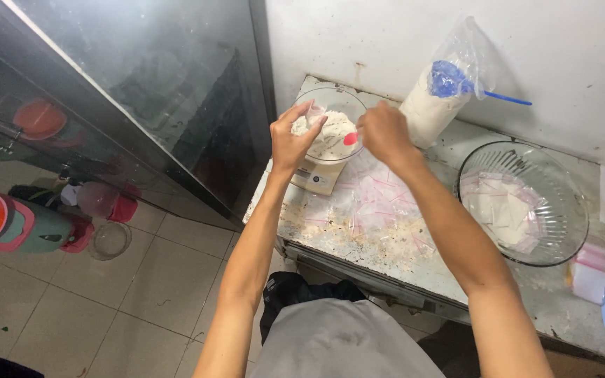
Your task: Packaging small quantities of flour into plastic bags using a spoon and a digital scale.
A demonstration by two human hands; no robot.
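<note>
While both hands work over the small glass bowl (330, 129) of white powder, the left hand (294, 136) pinches a small clear bag (307, 120) at the bowl's rim. The right hand (381, 131) is curled closed just right of the bowl, gripping something with a red tip; what it is I cannot tell. The bowl sits on a scale (318, 176), on the desk (414, 269). Empty zip bags (379, 203) lie just in front of the bowl.
</note>
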